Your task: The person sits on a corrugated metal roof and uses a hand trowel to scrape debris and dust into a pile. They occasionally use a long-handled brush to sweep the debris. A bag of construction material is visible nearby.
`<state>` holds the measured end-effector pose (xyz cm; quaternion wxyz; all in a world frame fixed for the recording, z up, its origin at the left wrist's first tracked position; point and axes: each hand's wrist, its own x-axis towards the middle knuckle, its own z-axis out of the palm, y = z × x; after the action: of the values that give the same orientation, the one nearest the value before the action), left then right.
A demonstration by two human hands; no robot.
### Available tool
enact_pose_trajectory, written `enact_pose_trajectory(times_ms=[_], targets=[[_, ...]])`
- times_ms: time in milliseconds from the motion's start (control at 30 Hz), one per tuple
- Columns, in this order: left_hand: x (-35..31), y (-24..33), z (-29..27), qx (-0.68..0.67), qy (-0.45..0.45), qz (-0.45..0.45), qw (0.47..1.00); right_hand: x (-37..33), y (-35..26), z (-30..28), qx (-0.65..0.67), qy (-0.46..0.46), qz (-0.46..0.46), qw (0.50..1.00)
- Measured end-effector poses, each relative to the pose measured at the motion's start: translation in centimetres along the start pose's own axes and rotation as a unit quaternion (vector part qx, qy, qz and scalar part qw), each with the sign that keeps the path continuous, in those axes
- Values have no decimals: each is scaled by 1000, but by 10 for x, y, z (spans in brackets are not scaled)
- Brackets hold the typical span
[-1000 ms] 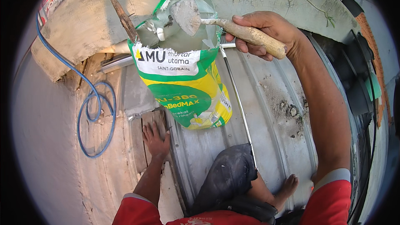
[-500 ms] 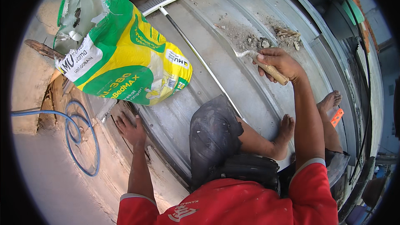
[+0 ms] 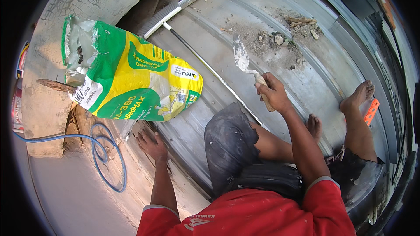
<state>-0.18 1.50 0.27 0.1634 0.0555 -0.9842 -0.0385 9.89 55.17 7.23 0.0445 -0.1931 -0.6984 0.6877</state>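
Observation:
My right hand (image 3: 272, 92) is wrapped round the wooden handle of a small trowel (image 3: 241, 57). Its pointed blade, smeared white, is held up over the ribbed metal sheeting (image 3: 210, 57) and points away from me. My left hand (image 3: 151, 146) lies with fingers spread on the wooden ledge (image 3: 144, 166) along the edge of the sheeting, holding nothing. Just beyond it lies a green and yellow bag (image 3: 140, 78), torn open at its far-left end. Grey rubble (image 3: 278, 39) is scattered on the metal past the trowel.
A long-handled broom (image 3: 210, 68) lies across the sheeting beside the bag. A blue hose (image 3: 109, 179) coils on the left. An orange perforated tool (image 3: 372, 111) lies by my right foot (image 3: 361, 94). A piece of wood (image 3: 54, 84) juts out beside the bag's torn end.
My right hand has come lower and nearer, and the trowel's blade now shows in full. My left hand stays on the ledge. The whole view has shifted slightly.

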Motion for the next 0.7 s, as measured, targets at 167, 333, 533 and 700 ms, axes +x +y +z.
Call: enact_pose_trajectory(times_ms=[167, 333, 533, 700], targets=[[-16, 101, -40, -408, -100, 11, 908, -7, -45, 55, 143, -31, -53, 988], [-9, 165, -96, -583, -149, -169, 781, -20, -70, 109, 148, -90, -30, 984], [-65, 215, -148, -672, -287, -19, 683, -28, -70, 145, 141, -184, -26, 972], [-76, 249, -142, -719, -284, -115, 624, 35, -31, 126, -193, 13, -146, 970]])
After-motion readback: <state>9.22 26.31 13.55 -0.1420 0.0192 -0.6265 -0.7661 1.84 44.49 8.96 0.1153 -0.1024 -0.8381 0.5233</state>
